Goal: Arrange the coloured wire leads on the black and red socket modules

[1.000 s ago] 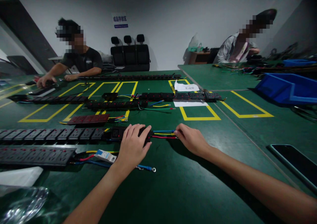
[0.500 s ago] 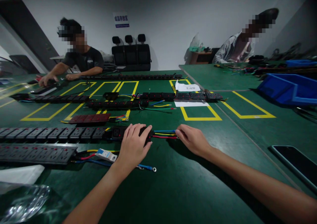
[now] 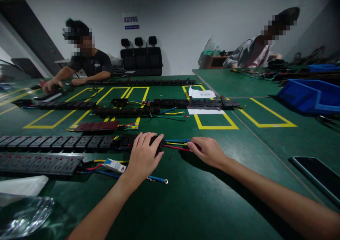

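Observation:
My left hand (image 3: pixel 144 155) lies over the right end of a long black power strip (image 3: pixel 92 142), its fingers curled round the end block and the thumb at the near side. From that end, blue, yellow and red wires (image 3: pixel 176 144) run to the right. The fingertips of my right hand (image 3: pixel 207 150) are pinched on the wires near their far ends; the tips are mostly hidden. In front lies a second, grey power strip (image 3: pixel 39 164) with a small white breaker (image 3: pixel 114 165) on its wires. One blue wire ends in a ring terminal (image 3: pixel 165 181) below my left hand.
More power strips (image 3: pixel 124 111) lie farther back among yellow tape marks, with a dark red strip (image 3: pixel 96 126) nearer. A phone (image 3: pixel 316 176) and a blue bin (image 3: pixel 300 96) are at the right. Clear plastic (image 3: pixel 25 217) lies front left. Two people sit across the green table (image 3: pixel 202 204).
My right hand has shifted very slightly along the wires, and they look a little more spread. My left hand stays on the power strip. The person at right has leaned slightly left.

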Demonstrator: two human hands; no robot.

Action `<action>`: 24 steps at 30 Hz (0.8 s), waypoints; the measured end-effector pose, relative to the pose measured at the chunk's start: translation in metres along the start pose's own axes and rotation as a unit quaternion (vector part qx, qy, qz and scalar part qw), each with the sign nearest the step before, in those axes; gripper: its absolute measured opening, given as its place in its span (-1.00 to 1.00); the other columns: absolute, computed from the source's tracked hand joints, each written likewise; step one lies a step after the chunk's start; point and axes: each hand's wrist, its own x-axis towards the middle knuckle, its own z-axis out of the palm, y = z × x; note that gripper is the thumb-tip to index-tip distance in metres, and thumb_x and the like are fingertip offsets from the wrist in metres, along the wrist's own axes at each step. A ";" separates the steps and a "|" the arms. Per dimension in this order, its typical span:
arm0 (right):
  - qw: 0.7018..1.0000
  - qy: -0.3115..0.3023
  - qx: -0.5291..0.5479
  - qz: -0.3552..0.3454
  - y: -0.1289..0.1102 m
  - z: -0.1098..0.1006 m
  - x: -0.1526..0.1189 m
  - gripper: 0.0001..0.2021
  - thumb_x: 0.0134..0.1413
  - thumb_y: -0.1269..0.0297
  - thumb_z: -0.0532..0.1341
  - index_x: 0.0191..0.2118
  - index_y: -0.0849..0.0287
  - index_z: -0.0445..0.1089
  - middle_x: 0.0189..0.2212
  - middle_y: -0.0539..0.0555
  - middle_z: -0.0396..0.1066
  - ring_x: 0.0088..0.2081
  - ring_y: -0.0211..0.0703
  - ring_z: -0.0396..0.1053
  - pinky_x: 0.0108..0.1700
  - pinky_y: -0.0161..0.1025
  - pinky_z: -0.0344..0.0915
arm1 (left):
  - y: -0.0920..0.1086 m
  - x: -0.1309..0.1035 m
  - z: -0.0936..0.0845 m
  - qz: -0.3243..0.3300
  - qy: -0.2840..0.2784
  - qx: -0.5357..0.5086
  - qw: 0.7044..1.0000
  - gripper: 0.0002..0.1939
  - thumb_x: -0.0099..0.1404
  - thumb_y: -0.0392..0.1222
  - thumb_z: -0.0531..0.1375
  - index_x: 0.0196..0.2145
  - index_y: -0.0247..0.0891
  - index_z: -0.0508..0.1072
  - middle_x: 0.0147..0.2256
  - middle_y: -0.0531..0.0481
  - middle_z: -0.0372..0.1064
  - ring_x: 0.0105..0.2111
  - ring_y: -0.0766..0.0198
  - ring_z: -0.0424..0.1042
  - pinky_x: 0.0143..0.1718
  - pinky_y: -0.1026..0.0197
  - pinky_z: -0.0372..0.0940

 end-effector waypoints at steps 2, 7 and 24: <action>1.000 -0.006 0.010 -0.023 0.001 0.000 -0.001 -0.55 0.44 0.08 -0.02 -0.47 0.13 0.29 -0.55 0.00 0.33 -0.51 -0.23 0.23 -0.40 -0.24 -0.05 | 0.000 0.000 0.000 0.000 0.001 0.000 1.000 -0.42 0.28 -0.21 0.32 0.24 -0.18 0.36 0.12 -0.17 0.35 0.16 -0.08 0.29 0.27 -0.25 0.16; 0.998 0.016 0.026 -0.058 0.003 0.002 -0.003 -0.54 0.45 0.10 -0.03 -0.50 0.13 0.27 -0.59 -0.01 0.28 -0.55 -0.26 0.17 -0.41 -0.24 -0.05 | 0.000 0.000 0.000 0.001 0.002 -0.003 1.000 -0.43 0.29 -0.22 0.31 0.24 -0.18 0.36 0.12 -0.17 0.35 0.16 -0.07 0.29 0.28 -0.24 0.15; 0.998 0.040 -0.013 0.056 0.002 0.001 -0.001 -0.56 0.39 0.05 0.00 -0.52 0.12 0.22 -0.60 0.00 0.31 -0.56 -0.23 0.15 -0.42 -0.22 -0.13 | 0.002 0.000 -0.002 -0.002 -0.007 -0.001 1.000 -0.41 0.28 -0.21 0.33 0.25 -0.17 0.35 0.13 -0.16 0.35 0.17 -0.05 0.29 0.28 -0.23 0.14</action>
